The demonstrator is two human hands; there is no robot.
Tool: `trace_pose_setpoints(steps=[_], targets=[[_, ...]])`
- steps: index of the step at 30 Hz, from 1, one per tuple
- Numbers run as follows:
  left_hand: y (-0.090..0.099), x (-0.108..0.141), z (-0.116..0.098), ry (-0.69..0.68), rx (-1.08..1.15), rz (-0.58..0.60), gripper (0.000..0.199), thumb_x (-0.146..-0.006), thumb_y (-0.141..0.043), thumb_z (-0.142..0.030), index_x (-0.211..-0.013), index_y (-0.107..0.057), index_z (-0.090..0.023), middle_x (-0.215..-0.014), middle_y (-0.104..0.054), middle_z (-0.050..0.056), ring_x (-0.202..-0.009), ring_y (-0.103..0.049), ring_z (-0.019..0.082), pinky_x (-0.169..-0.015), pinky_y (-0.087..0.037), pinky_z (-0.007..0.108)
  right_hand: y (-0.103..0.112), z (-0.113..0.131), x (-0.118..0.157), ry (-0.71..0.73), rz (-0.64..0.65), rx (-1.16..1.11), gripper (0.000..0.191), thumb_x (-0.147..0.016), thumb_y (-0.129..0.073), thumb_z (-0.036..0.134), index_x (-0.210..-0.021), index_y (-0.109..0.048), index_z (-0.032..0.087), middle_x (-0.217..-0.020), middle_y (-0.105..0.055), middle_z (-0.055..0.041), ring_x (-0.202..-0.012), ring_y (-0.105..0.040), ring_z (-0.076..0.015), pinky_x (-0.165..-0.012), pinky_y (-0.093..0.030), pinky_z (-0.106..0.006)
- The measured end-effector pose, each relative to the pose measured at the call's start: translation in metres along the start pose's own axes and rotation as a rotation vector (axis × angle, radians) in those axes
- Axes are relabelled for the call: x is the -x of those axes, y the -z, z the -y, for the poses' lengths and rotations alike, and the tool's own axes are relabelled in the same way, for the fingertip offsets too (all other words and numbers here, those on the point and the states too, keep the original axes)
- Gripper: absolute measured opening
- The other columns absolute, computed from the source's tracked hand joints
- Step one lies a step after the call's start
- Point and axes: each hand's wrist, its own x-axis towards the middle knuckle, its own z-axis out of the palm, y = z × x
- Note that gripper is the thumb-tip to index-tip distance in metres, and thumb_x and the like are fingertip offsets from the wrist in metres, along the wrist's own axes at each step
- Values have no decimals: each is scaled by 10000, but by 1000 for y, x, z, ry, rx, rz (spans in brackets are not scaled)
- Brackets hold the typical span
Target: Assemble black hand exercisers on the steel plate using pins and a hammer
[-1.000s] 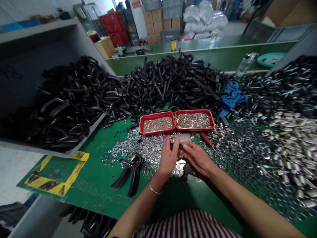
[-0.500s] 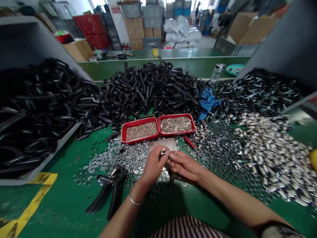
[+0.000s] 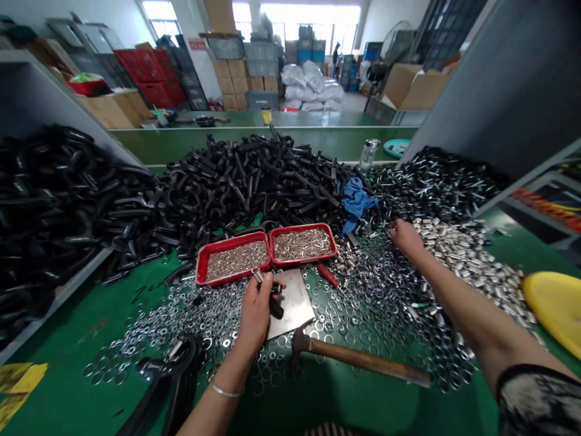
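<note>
My left hand [image 3: 255, 312] is closed round a black handle part [image 3: 276, 307] with a metal spring [image 3: 258, 275] at its upper end, above the left side of a metal plate [image 3: 294, 303]. My right hand [image 3: 407, 237] reaches out to the right, its fingers pinched at the edge of the small black-and-silver parts [image 3: 436, 188], beside the silver cylinders [image 3: 472, 248]. What those fingers hold, if anything, is too small to make out. A hammer [image 3: 363, 357] lies below the plate.
Two red trays [image 3: 233, 280] of small pins stand behind the plate, near a red screwdriver [image 3: 327, 275] and blue cloth [image 3: 357, 200]. Black parts [image 3: 254, 175] are heaped behind. A black clamp [image 3: 175, 375] lies front left; a yellow round object [image 3: 556, 306] is at right.
My right hand has left my left hand and moved far right and forward. My left hand still holds the black part, now lower and further left. The view has shifted, showing the whole hammer.
</note>
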Motion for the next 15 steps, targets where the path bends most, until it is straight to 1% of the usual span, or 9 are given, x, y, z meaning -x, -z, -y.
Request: trace_pose_setpoints(steps=[2, 4, 7, 9, 10, 11, 12, 13, 15], targets=[[-7, 0, 3, 40, 47, 19, 375, -907, -593, -554, -957, -592, -182, -882, -692, 19, -612, -590, 98, -626, -473, 232, -6, 2, -6, 18, 47, 24, 219, -889, -597, 137, -1102, -619, 96, -1038, -662, -197, -947, -624, -248, -818, -432, -329], [-11, 1, 6, 103, 169, 15, 370, -885, -636, -538, -949, -575, -179, -857, -688, 21, -605, -579, 95, -622, -468, 230, -8, 7, -8, 45, 88, 34, 198, -900, -598, 97, -1096, -618, 91, -1034, -660, -201, -915, -635, -216, -798, -419, -311], [-10, 1, 8, 197, 395, -20, 380, -836, -717, -499, -915, -527, -178, -820, -674, 23, -602, -563, 91, -620, -468, 231, 1, 13, -5, 60, 101, 25, 206, -917, -530, 20, -1105, -613, 27, -1028, -641, -273, -897, -654, -231, -782, -410, -347], [-4, 3, 8, 237, 504, -40, 393, -806, -759, -467, -903, -514, -175, -807, -664, 28, -599, -554, 88, -613, -464, 231, 11, 20, 4, 77, 78, -6, 271, -928, -477, -7, -1175, -590, -18, -1073, -614, -334, -921, -662, -258, -793, -410, -383], [-2, 3, 8, 254, 544, -39, 394, -798, -771, -451, -902, -514, -171, -803, -660, 32, -598, -549, 86, -608, -459, 229, 15, 28, 12, 99, 65, -30, 312, -948, -447, 6, -1237, -564, -20, -1101, -607, -340, -935, -665, -257, -804, -414, -389], [0, 4, 8, 269, 577, -32, 391, -794, -778, -437, -901, -516, -167, -801, -659, 38, -600, -545, 86, -604, -455, 227, 19, 38, 24, 132, 66, -76, 346, -969, -442, 40, -1299, -535, -3, -1104, -619, -316, -929, -670, -245, -813, -423, -387], [0, 5, 8, 282, 603, -23, 387, -793, -781, -425, -899, -517, -164, -802, -658, 44, -602, -543, 86, -602, -451, 226, 21, 53, 40, 176, 85, -146, 363, -983, -469, 96, -1337, -518, 33, -1059, -653, -257, -887, -679, -224, -812, -438, -371], [-1, 6, 8, 295, 622, -13, 384, -793, -782, -420, -898, -518, -161, -801, -659, 48, -604, -542, 87, -601, -448, 226, 23, 72, 60, 236, 122, -241, 367, -998, -494, 175, -1356, -509, 92, -965, -688, -163, -806, -684, -188, -792, -464, -336], [-8, 10, 5, 311, 639, 11, 380, -799, -777, -421, -900, -524, -157, -799, -659, 49, -606, -541, 87, -604, -444, 225, 22, 118, 109, 349, 268, -780, 383, -1005, -507, 294, -1369, -485, 176, -910, -703, -79, -750, -700, -186, -766, -521, -335]])
